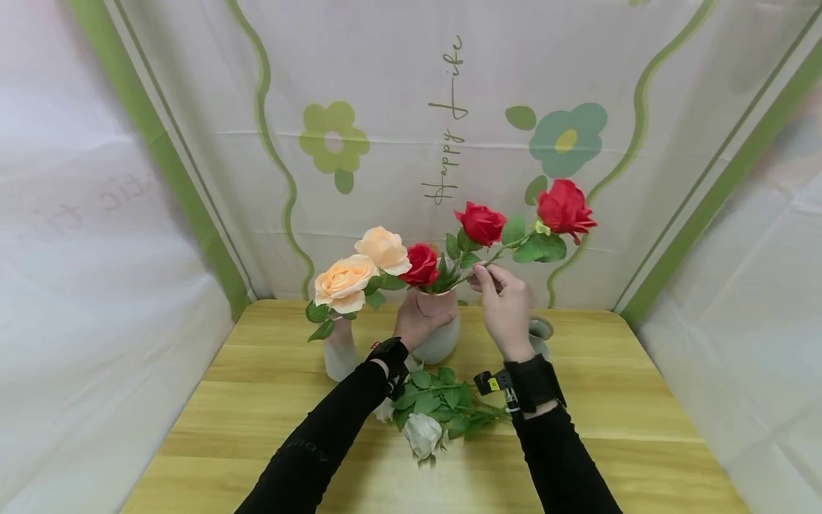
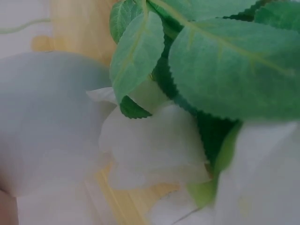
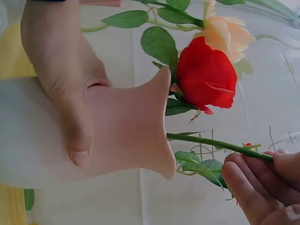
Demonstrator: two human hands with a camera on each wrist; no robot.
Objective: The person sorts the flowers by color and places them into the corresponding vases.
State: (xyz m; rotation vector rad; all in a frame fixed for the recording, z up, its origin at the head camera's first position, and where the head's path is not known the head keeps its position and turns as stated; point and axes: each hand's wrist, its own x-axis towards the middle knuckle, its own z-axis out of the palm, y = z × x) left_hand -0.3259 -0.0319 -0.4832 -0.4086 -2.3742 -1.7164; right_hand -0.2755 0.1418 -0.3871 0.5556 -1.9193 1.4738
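Note:
My left hand (image 1: 420, 320) grips the pink and pale grey vase (image 3: 126, 122) around its neck. Between thumb and fingers my right hand (image 1: 506, 303) pinches the green stem (image 3: 211, 142) of a red rose (image 1: 565, 208), whose bloom leans out to the right. In the right wrist view that stem runs down into the vase mouth. Two more red roses, one low at the left rim (image 1: 420, 264) and one higher (image 1: 481, 223), stand at the same vase. The left wrist view shows a white rose (image 2: 152, 140) and large green leaves close to the vase.
A second vase (image 1: 340, 353) at the left holds peach roses (image 1: 345, 283). White roses (image 1: 422, 434) with leafy stems lie on the wooden table (image 1: 257, 428) in front. Behind my right hand stands a small grey vessel (image 1: 541, 330). Printed fabric (image 1: 385, 86) hangs behind the table.

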